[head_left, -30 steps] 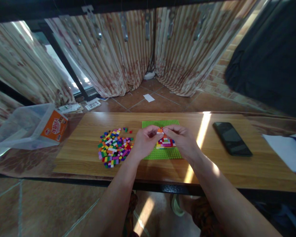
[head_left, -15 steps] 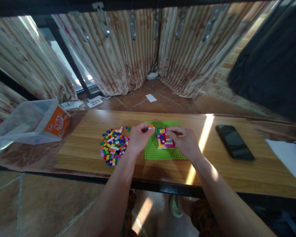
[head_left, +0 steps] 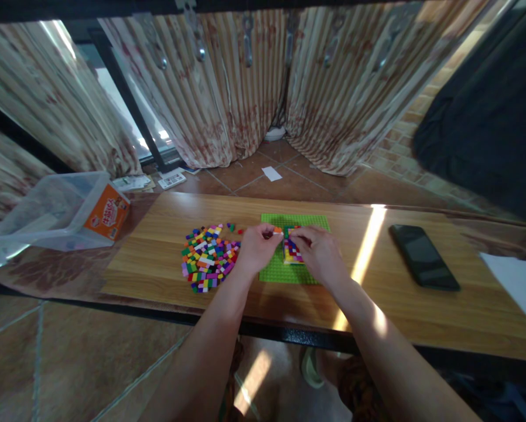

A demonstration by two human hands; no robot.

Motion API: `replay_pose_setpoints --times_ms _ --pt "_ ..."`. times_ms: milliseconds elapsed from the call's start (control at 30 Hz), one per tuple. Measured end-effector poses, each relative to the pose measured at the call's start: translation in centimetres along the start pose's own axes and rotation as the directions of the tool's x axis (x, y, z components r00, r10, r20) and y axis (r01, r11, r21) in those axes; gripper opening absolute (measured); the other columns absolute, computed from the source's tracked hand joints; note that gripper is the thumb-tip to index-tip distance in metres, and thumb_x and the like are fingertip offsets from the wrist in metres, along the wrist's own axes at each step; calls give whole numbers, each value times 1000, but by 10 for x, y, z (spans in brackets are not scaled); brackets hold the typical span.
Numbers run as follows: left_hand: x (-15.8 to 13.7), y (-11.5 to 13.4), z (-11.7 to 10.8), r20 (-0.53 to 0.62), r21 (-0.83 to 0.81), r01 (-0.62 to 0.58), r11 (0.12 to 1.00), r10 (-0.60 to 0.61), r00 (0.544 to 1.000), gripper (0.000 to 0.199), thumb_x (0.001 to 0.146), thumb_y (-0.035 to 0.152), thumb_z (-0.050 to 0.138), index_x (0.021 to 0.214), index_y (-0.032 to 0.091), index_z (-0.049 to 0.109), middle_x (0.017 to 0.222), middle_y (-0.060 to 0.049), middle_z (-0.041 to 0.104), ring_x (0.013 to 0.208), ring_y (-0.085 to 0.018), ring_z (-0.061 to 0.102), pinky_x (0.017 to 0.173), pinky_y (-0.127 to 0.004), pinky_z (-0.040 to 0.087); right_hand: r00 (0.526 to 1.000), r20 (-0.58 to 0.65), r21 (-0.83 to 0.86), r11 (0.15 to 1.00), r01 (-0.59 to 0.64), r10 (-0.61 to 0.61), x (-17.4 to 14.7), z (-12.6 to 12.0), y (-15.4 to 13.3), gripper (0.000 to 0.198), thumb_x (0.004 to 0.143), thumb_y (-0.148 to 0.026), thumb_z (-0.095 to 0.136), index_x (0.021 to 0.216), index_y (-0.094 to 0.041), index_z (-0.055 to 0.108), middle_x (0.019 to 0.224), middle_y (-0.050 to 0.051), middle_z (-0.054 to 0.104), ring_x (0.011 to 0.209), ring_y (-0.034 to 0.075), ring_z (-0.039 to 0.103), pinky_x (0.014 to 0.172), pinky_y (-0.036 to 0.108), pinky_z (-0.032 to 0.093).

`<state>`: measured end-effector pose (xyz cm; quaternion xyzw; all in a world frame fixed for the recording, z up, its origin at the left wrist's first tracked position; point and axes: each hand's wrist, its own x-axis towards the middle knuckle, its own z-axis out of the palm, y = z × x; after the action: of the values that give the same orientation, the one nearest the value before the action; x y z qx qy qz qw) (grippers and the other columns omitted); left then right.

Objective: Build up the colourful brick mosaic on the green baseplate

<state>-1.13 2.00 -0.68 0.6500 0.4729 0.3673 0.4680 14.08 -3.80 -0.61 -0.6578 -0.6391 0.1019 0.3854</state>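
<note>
Just off the left edge of the table [head_left: 144,258], a clear plastic bin [head_left: 65,211] lies with an orange label [head_left: 108,214] on the end facing the table. On the wood-grain tabletop, left of its middle, spreads a loose pile of multicoloured toy building bricks [head_left: 208,258], roughly midway between the far and near edges; a green-and-blue cluster [head_left: 231,227] and a red brick [head_left: 240,232] sit apart from it on the side toward the far edge.

Next comes the left hand [head_left: 258,249], thumb and index fingertip pinching a small orange-and-white brick piece [head_left: 277,231] above the left part of a green studded baseplate [head_left: 272,269]. The baseplate lies flat near the middle of the table, between the far and near edges. On it stands a low rectangular brick build [head_left: 293,253] in many colours, its right portion covered by the right hand [head_left: 322,252]. That hand's thumb and fingers are drawn together over the build; whether a brick is between them cannot be told.

Farther right, a strip of sunlight [head_left: 368,240] slants across the wood from the far edge toward the near one. A black smartphone [head_left: 423,258] lies toward the right edge, and white paper [head_left: 515,281] lies along that edge.
</note>
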Motion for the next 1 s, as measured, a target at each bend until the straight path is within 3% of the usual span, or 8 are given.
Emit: replay_pose_setpoints --times_ms 267,433,567,767,1000 --pt "1 -4 5 18 35 20 999 -21 1000 7 78 14 66 72 14 69 67 -2 68 66 -14 59 64 -25 41 990 -132 -26 998 -50 46 1 4 1 14 86 -29 65 82 -24 78 86 7 69 85 23 62 81 40 49" --pt "0 -3 6 17 55 26 998 -27 999 7 79 13 65 73 14 68 69 -3 69 67 -15 60 64 -26 42 977 -193 -66 992 -107 93 4 6 6 16 78 -34 73 89 -22 77 99 11 67 99 28 59 91 47 48" --pt "-1 -1 5 25 84 32 996 -34 999 7 80 13 64 74 14 68 71 -3 69 68 -15 60 64 -26 42 975 -171 -35 988 -151 143 6 9 16 30 75 -37 76 100 -21 76 112 13 67 110 31 58 98 50 45" --pt "-1 -1 4 30 74 39 997 -41 999 8 80 14 64 73 14 68 70 -3 69 67 -15 60 65 -25 42 973 -80 83 974 -209 216 9 11 23 31 75 -41 74 100 -23 76 102 9 69 97 26 63 91 45 50" --pt "-4 0 1 38 28 13 1000 -14 999 9 79 14 62 72 15 68 68 -2 68 66 -15 59 66 -26 43 972 -85 97 972 -212 220 10 11 20 30 74 -40 76 99 -24 76 103 9 69 99 27 63 91 48 49"
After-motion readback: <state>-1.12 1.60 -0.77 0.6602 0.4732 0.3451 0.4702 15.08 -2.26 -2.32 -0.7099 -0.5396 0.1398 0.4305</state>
